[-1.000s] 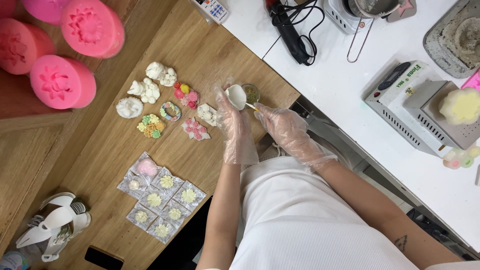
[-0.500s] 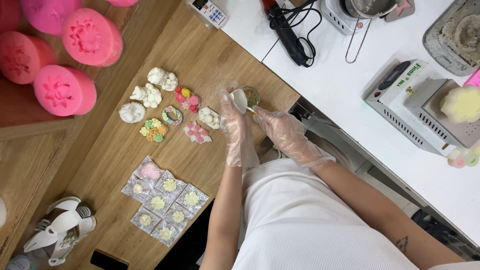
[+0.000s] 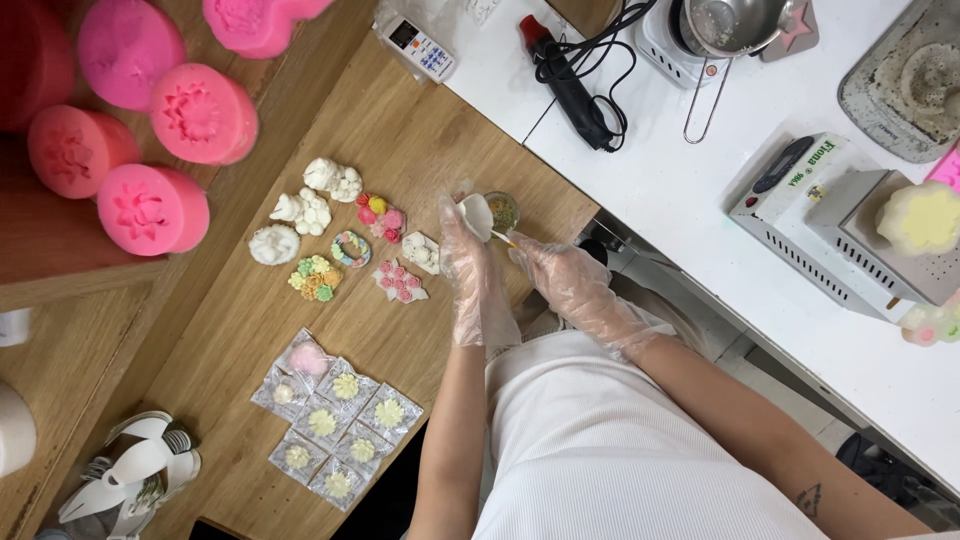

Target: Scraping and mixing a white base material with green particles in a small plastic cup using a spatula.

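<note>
Head view: a small white moulded flower-shaped piece (image 3: 476, 213) was pinched in the gloved left hand (image 3: 472, 262) — light and brittle-looking, best gripped by its edges. A thin yellow-tipped brush (image 3: 501, 238) was held closed in the gloved right hand (image 3: 565, 283), beside a small round dish of speckled colour (image 3: 503, 209).

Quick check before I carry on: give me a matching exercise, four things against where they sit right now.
Things:
1. white piece
2. pink moulds
3. bagged flowers
4. yellow flower block

Places:
A. on the scale, far right
B. in the left hand
C. upper left, on the wooden shelf
D. near edge of the wooden table

Pairs: 1-B, 2-C, 3-D, 4-A
</note>
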